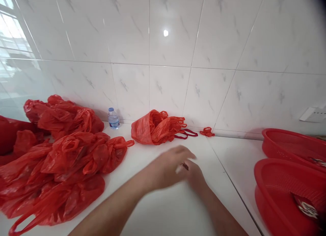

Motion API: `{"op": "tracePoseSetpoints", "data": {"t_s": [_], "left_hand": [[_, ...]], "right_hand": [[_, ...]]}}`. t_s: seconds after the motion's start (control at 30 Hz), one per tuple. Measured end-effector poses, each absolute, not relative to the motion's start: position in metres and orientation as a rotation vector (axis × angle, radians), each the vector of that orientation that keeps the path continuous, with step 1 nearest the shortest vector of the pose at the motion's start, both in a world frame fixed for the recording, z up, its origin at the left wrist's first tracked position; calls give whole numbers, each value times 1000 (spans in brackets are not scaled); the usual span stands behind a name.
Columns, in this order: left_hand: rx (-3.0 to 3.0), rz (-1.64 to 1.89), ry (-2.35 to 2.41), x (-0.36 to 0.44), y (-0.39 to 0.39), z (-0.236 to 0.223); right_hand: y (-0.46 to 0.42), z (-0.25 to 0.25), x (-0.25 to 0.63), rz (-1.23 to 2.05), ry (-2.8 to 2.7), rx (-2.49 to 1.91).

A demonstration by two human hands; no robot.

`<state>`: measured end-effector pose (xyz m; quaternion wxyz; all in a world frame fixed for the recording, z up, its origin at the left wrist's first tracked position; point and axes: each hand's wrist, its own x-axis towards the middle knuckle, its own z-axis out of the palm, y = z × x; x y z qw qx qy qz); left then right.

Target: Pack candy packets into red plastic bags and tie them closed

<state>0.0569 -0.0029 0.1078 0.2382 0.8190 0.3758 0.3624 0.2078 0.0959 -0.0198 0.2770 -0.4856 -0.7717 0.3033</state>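
Observation:
My two hands meet over the white counter (163, 208) near its middle. My left hand (169, 166) lies partly over my right hand (195, 174), and both are blurred by motion. A small dark-and-white thing shows between the fingers where they touch; I cannot make it out. Just beyond my hands lies a crumpled red plastic bag (155, 127) with dark red handles (187, 134) trailing to its right. A small red scrap (207, 131) sits against the wall further right.
A heap of red plastic bags (63, 161) covers the counter's left side. A small water bottle (113, 118) stands by the tiled wall. Two red plastic baskets (287, 191) sit at the right edge, and a wall socket (313, 114) is above them.

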Motion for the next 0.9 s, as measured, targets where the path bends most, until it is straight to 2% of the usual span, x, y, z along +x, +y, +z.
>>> {"op": "tracePoseSetpoints", "data": {"t_s": [0.2, 0.37, 0.6, 0.9], "left_hand": [[1748, 1464, 1864, -14, 92, 79], [1764, 1451, 1982, -35, 134, 65], [1848, 1177, 2279, -32, 157, 37], [1559, 1632, 2371, -38, 142, 52]], "right_hand": [[101, -23, 204, 799, -2070, -1291], [104, -27, 203, 779, -2079, -1281], [105, -26, 204, 769, -2070, -1251], [103, -26, 204, 754, -2054, -1212]]}}
